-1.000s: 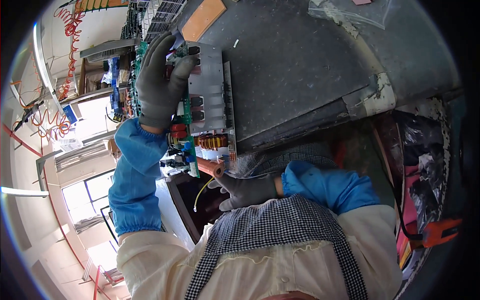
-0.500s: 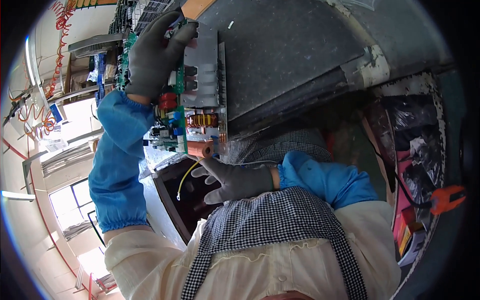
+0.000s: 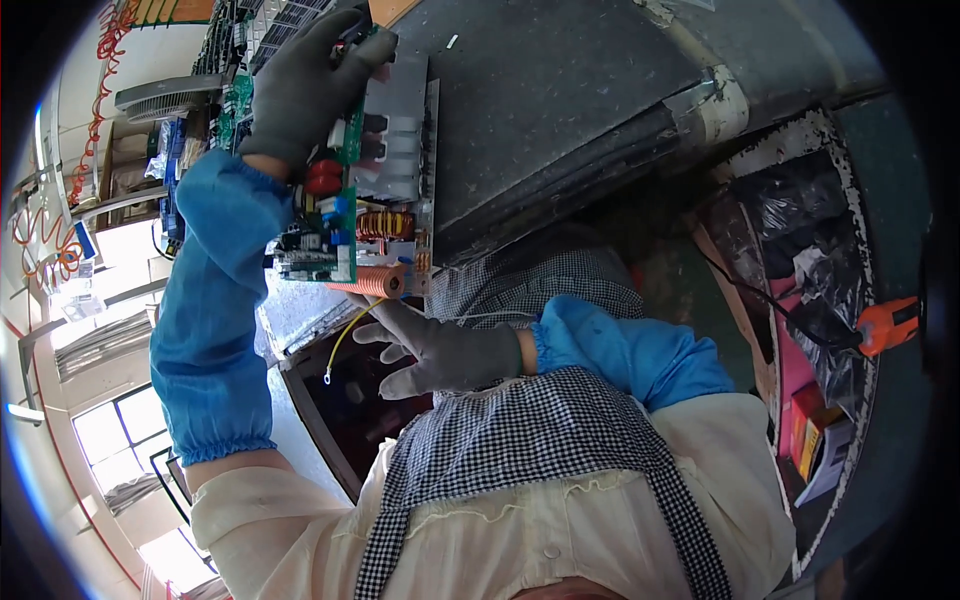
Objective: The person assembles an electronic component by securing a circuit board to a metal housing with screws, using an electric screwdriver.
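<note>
A green circuit board (image 3: 345, 240) with a grey metal heat-sink plate (image 3: 400, 130) stands tilted at the near left edge of the dark work surface. My left hand (image 3: 305, 95), in a grey glove, is closed round its far part. Red components (image 3: 323, 178), a copper-wound coil (image 3: 385, 224) and an orange ribbed coil (image 3: 375, 280) sit toward its near end. Just below that coil is my gloved right hand (image 3: 450, 350), fingers spread; its forefinger reaches beneath the coil, and contact cannot be made out. A yellow wire (image 3: 345, 335) with a ring terminal hangs beside these fingers.
The dark work surface (image 3: 530, 100) spreads beyond the board, with a small white scrap (image 3: 453, 41) on it. More circuit boards (image 3: 232, 110) stand at far left. On the right, an open shelf (image 3: 800, 230) holds black plastic bags and boxes, near an orange clamp-like tool (image 3: 887, 326).
The whole view has shifted a little, so the board and both arms appear farther left. My left hand keeps its grip; my right hand stays beneath the orange coil with fingers spread.
</note>
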Available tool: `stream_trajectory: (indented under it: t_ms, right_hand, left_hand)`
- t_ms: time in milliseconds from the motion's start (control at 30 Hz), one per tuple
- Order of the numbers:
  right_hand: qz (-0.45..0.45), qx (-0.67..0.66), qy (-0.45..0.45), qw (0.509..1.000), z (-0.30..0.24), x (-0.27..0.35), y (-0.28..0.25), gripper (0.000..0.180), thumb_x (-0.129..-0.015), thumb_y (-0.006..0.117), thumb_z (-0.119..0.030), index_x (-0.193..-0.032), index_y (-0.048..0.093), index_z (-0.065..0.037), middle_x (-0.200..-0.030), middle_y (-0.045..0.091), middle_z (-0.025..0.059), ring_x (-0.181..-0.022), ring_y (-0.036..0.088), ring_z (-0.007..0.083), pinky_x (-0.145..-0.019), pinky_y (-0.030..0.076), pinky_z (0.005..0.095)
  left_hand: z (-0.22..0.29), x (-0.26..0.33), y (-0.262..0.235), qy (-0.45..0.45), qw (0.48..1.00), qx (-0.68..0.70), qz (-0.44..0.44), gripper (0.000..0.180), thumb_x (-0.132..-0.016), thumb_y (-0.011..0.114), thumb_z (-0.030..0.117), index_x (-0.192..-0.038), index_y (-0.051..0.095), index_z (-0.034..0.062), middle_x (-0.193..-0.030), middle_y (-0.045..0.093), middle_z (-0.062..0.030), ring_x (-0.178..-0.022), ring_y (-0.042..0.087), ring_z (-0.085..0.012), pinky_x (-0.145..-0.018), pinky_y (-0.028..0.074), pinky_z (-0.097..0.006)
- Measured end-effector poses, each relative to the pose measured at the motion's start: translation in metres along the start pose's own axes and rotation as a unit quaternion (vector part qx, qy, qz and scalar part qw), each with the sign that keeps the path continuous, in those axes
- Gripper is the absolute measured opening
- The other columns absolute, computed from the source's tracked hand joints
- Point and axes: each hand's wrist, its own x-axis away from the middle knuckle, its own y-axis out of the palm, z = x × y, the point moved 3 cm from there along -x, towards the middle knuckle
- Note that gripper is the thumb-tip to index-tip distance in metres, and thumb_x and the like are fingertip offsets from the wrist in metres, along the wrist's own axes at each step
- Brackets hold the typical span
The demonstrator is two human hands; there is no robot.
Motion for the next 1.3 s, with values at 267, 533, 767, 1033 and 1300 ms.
stream_trajectory:
  t_ms: [267,533,767,1033,1300]
  right_hand:
    - [-0.009,0.002,0.003,1.000,0.031,-0.037,-0.002,0.108,-0.094,0.072,-0.025,-0.164,-0.010,-0.013,-0.167,0.017,0.0232,-0.151,0.032,0.0388,-0.115,0.042,0.0522]
    - [-0.043,0.050,0.129,0.989,0.044,-0.048,-0.015,0.099,-0.097,0.069,-0.027,-0.164,-0.002,-0.008,-0.163,0.028,0.0244,-0.148,0.039,0.0371,-0.112,0.046,0.0482]
    - [-0.006,0.260,-0.063,0.964,-0.073,0.011,-0.060,0.025,-0.099,0.065,-0.023,-0.110,0.070,-0.001,-0.101,0.073,0.0128,-0.085,0.070,0.0206,-0.077,0.057,0.0362]
    - [0.343,0.725,-0.172,0.572,-0.168,-0.008,-0.126,0.026,-0.093,0.071,-0.039,-0.085,0.071,-0.013,-0.070,0.067,0.0019,-0.063,0.069,0.0210,-0.057,0.054,0.0365]
    - [0.290,0.774,-0.042,0.562,-0.149,-0.050,-0.127,0.030,-0.093,0.069,-0.043,-0.090,0.077,-0.014,-0.075,0.073,0.0052,-0.071,0.075,0.0222,-0.060,0.060,0.0436]
  left_hand:
    - [0.002,0.005,-0.002,0.120,0.980,0.148,-0.059,0.048,-0.097,0.073,0.028,-0.136,0.062,0.0023,-0.115,0.073,-0.0141,-0.094,0.076,-0.0182,-0.080,0.060,-0.029]
    - [-0.001,0.011,-0.006,0.248,0.965,0.082,-0.031,0.047,-0.097,0.074,0.027,-0.134,0.063,-0.0002,-0.118,0.071,-0.0147,-0.091,0.077,-0.0197,-0.077,0.061,-0.029]
    - [-0.012,0.009,-0.002,0.259,0.962,0.075,-0.034,0.048,-0.097,0.074,0.028,-0.135,0.063,0.0007,-0.121,0.071,-0.0153,-0.093,0.077,-0.0197,-0.078,0.061,-0.029]
    - [-0.015,0.006,-0.004,0.275,0.961,0.031,0.001,0.045,-0.097,0.074,0.028,-0.133,0.066,0.0039,-0.128,0.069,-0.0134,-0.096,0.075,-0.0197,-0.081,0.060,-0.031]
    - [-0.015,0.003,-0.004,0.272,0.962,0.021,-0.010,0.043,-0.097,0.073,0.030,-0.133,0.067,0.0054,-0.124,0.071,-0.0135,-0.098,0.075,-0.0206,-0.082,0.060,-0.031]
